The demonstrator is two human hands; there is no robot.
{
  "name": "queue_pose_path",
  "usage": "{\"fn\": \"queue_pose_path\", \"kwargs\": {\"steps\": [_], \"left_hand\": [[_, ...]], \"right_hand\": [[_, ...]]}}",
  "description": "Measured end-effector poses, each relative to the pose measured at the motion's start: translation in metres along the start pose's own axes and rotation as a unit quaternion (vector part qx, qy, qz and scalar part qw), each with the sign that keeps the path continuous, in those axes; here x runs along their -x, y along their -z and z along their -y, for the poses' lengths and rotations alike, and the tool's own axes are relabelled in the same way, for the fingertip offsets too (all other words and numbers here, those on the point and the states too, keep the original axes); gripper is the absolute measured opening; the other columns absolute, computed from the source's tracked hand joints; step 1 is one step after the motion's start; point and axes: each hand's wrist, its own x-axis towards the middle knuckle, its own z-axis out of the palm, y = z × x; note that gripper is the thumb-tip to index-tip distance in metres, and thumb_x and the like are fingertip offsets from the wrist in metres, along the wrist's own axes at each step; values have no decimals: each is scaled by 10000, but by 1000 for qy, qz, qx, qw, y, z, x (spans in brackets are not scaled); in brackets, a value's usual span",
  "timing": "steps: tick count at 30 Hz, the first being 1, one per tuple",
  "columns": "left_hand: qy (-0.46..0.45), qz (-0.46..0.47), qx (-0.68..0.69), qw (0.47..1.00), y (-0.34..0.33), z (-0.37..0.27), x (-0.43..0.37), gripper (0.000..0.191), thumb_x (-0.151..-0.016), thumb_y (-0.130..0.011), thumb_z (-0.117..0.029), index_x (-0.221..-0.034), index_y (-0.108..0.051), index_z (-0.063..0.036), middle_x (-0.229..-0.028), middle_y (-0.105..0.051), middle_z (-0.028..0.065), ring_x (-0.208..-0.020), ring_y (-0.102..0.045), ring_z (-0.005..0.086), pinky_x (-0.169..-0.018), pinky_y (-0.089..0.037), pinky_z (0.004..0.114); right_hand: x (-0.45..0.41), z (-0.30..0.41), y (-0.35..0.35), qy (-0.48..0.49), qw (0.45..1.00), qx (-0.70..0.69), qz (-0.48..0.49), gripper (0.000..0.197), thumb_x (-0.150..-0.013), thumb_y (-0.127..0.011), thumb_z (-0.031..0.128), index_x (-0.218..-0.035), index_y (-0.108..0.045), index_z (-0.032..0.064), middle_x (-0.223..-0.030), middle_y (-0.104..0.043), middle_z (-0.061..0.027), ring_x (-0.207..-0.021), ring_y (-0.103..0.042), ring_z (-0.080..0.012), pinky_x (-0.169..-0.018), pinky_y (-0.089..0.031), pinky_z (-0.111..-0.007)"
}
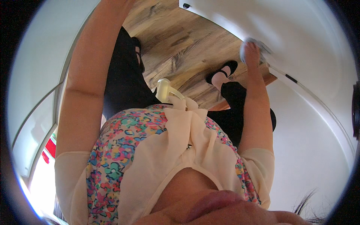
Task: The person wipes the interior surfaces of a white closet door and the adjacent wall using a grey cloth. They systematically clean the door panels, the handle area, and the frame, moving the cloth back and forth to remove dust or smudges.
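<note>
My right hand (252,53) grips a grey cloth (243,53), pressed to or very close to a glossy white panel (298,31). Both hand and cloth are slightly blurred. The cloth is near the panel's lower edge, beside a thin pale strip (317,99) with a short dark section. My left forearm (92,56) reaches up past the top edge of the view, so my left hand is out of sight. In front of my waist shows a pale yellow plastic container (163,90) with a curved handle-like part, partly hidden by my blouse.
Wood-patterned flooring (180,47) lies below, with my feet in black shoes (232,67) set apart on it. On the left stands a pale, smooth panel (42,56) with a seam. A white surface (303,135) extends on my right. Bright light enters at lower left.
</note>
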Motion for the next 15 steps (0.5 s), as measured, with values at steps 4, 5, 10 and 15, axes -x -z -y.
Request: {"fn": "queue_pose_path", "kwargs": {"steps": [4, 5, 10, 15], "left_hand": [[-3, -19, -20, 1000, 14, -10, 11, 761, -933, -456, -557, -1445, -317, -12, -1481, -335, 149, -1370, -306, 292, -1128, -237, 429], [-4, -10, -6, 1000, 7, -7, 6, 761, -933, -456, -557, -1445, -317, -12, -1481, -335, 149, -1370, -306, 292, -1128, -237, 429], [103, 89, 145, 980, 71, 54, -53, 807, -891, -495, -600, -1450, -323, -43, -1476, -352, 146, -1373, -308, 292, -1113, -251, 406], [96, -65, 68, 991, 17, 17, -7, 835, -853, -516, -651, -1434, -368, -69, -1450, -396, 140, -1313, -386, 292, -1080, -298, 395]], "right_hand": [[47, -68, 76, -364, 852, -113, 358, 385, -945, -477, 278, -1305, -549, 161, -1371, -520, -66, -1266, -493, -264, -969, -428, -514], [88, -110, 17, -434, 830, -94, 338, 451, -946, -473, 316, -1366, -492, 153, -1376, -515, -95, -1248, -512, -289, -935, -455, -539], [115, -219, -19, -595, 598, -498, 202, 515, -913, -509, 244, -1399, -365, 150, -1369, -489, -124, -1194, -520, -299, -916, -472, -530], [42, -172, 74, -596, 274, -744, -125, 631, -881, -546, 173, -1432, -238, 148, -1362, -464, -154, -1140, -528, -310, -896, -489, -521]]}}
